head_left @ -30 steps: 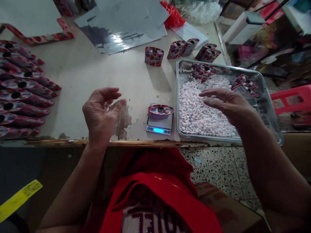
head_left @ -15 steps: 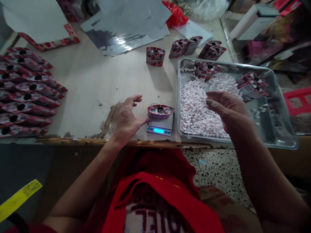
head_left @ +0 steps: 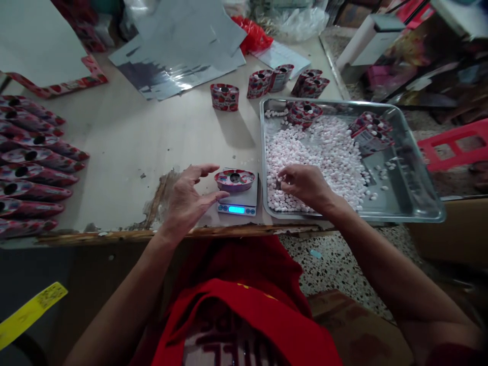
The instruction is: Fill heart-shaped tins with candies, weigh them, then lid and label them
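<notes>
A small oval box (head_left: 235, 179) with a berry print and a round hole in its top stands on a small digital scale (head_left: 244, 198) with a lit blue display. Just left of the box, my left hand (head_left: 186, 195) is open, thumb and fingers curved apart around its near end. My right hand (head_left: 307, 185) is down at the heap of small white candies (head_left: 316, 147) in a metal tray (head_left: 414, 168). Its fingertips are pinched together at the candies, with white pieces at the tips; how many it holds is hidden.
Two printed boxes, one box (head_left: 303, 113) and another box (head_left: 369, 132), lie in the tray among candies. Several upright boxes (head_left: 224, 96) stand behind. Rows of boxes (head_left: 38, 155) fill the left side. Silver sheets (head_left: 183, 51) and a red plastic bag (head_left: 251, 34) lie at the back.
My right hand has gone down and left from above the tray into the candies, its fingers closing. My left hand stays open beside the box. The whole view has shifted slightly.
</notes>
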`<act>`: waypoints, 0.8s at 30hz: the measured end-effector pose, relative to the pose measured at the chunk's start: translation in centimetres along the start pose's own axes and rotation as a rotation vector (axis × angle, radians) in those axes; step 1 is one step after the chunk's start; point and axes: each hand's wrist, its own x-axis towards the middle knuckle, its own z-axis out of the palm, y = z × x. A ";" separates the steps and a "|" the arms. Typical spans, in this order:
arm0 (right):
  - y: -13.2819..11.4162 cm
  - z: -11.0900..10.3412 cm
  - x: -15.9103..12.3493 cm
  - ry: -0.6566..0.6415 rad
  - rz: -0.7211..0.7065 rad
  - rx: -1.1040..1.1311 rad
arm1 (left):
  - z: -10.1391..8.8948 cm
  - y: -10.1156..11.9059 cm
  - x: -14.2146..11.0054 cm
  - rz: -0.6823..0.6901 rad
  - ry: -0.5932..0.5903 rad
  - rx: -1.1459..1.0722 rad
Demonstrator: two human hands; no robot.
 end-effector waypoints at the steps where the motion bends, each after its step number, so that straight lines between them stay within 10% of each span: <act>1: 0.3 -0.2 -0.1 0.027 0.017 0.017 | -0.2 0.0 -0.1 -0.002 -0.004 -0.003; 24: -1.8 -0.3 -2.8 0.040 0.201 -0.027 | -2.8 -2.8 -0.3 0.028 0.057 -0.082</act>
